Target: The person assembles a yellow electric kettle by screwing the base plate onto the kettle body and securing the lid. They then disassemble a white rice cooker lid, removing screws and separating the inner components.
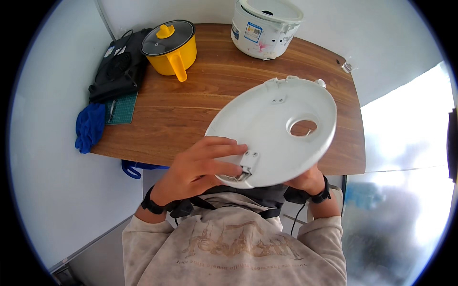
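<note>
I hold a white oval plastic lid (267, 133) tilted above the near edge of the table, with its hollow inner side up. It has a round hole to the right and small screwed-on plates at the far and near rims. My left hand (202, 164) is at the near-left rim, its fingers on the latch fitting (247, 164) with the screws; the thumb is partly hidden. From below, my right hand (307, 180) grips the near-right rim, its fingers mostly hidden behind the lid.
At the back stands a white rice cooker body (265, 35). A yellow pot (176, 55) with a glass lid sits back left, beside a black appliance (119, 64). A green cutting mat (124, 108) and a blue cloth (90, 126) lie left. Small parts (347, 66) rest far right.
</note>
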Available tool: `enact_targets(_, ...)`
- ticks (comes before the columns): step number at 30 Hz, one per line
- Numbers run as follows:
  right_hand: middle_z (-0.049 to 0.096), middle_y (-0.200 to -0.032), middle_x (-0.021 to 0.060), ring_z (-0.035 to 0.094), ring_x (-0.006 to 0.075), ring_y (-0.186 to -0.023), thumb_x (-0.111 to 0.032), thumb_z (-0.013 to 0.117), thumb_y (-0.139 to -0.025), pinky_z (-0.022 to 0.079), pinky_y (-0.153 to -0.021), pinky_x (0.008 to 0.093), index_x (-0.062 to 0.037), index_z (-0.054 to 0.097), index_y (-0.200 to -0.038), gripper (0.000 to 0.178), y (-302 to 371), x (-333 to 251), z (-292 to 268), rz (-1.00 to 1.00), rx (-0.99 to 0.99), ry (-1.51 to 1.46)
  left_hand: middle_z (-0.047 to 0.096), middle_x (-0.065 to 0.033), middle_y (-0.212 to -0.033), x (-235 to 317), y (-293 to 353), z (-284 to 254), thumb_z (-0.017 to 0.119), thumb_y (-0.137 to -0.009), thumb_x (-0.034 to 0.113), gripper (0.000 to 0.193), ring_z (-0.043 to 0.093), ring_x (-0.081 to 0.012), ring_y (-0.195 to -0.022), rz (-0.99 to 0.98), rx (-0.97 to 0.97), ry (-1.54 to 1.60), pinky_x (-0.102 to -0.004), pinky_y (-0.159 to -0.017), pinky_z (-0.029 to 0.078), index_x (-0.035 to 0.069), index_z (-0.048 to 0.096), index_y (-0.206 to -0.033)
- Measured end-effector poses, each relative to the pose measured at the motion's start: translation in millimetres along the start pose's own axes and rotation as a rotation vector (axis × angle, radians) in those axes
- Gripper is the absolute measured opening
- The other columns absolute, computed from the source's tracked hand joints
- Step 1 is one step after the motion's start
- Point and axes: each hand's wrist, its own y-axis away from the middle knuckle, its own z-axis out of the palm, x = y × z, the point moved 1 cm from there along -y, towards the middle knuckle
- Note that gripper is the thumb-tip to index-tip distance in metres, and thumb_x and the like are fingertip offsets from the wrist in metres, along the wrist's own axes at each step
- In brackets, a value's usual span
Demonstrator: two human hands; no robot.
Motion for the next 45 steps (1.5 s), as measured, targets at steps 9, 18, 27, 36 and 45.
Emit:
enact_targets(9, 0.069, -0.083, 0.0074, 0.065, 0.0306, -0.066, -0.023, 0.079, -0.084, 0.049, -0.055, 0.0400, -0.0113, 0.069, -0.096, 0.020, -67.0, -8.5, -13.5, 0.144, -0.148, -0.066, 0.065, -0.0160, -0.129, -19.6, 14.3, -2.3, 0.069, -0.099, 0.027, 0.046, 0.065, -0.0230, -0.117, -0.546, 0.166, 0.333, -0.0310, -0.095, 0.053, 0.004, 0.055, -0.137)
enact_targets(18, 0.067, -0.078, 0.0059, 0.068, 0.0292, -0.069, -0.032, 0.073, -0.089, 0.052, -0.058, 0.0398, -0.0106, 0.069, -0.099, 0.025, -93.0, -6.6, 16.1, 0.072, -0.320, 0.037, 0.059, -0.0139, -0.134, -37.1, 10.5, -7.8, 0.076, -0.093, 0.023, 0.067, 0.060, -0.0211, -0.124, -0.601, 0.318, 0.391, -0.0349, -0.101, 0.052, 0.003, 0.041, -0.147)
enact_targets(27, 0.066, -0.108, 0.0096, 0.068, 0.0316, -0.081, -0.024, 0.072, -0.090, 0.055, -0.067, 0.0418, -0.0141, 0.068, -0.122, 0.034, -98.4, 9.4, 20.8, 0.246, -0.214, -0.032, 0.060, -0.0123, -0.135, -57.6, 39.8, -48.7, 0.062, -0.101, 0.015, 0.052, 0.063, -0.0196, -0.120, -0.826, 0.597, 0.686, -0.0333, -0.101, 0.054, 0.000, 0.042, -0.147)
enact_targets(36, 0.067, -0.100, 0.0094, 0.067, 0.0324, -0.085, -0.020, 0.072, -0.090, 0.055, -0.072, 0.0426, -0.0128, 0.067, -0.122, 0.033, -88.4, 28.6, 24.0, 0.314, -0.251, -0.056, 0.063, -0.0113, -0.132, -86.5, 111.2, -103.2, 0.062, -0.102, 0.023, 0.049, 0.064, -0.0169, -0.117, -0.900, 0.790, 0.660, -0.0311, -0.103, 0.051, -0.002, 0.048, -0.142)
enact_targets(45, 0.067, -0.098, 0.0092, 0.067, 0.0321, -0.085, -0.021, 0.072, -0.089, 0.055, -0.071, 0.0429, -0.0134, 0.066, -0.123, 0.035, -88.2, 33.9, 29.1, 0.316, -0.262, -0.035, 0.065, -0.0093, -0.128, -98.2, 127.1, -125.3, 0.062, -0.102, 0.025, 0.050, 0.064, -0.0150, -0.116, -0.864, 0.777, 0.644, -0.0311, -0.101, 0.051, 0.000, 0.049, -0.143)
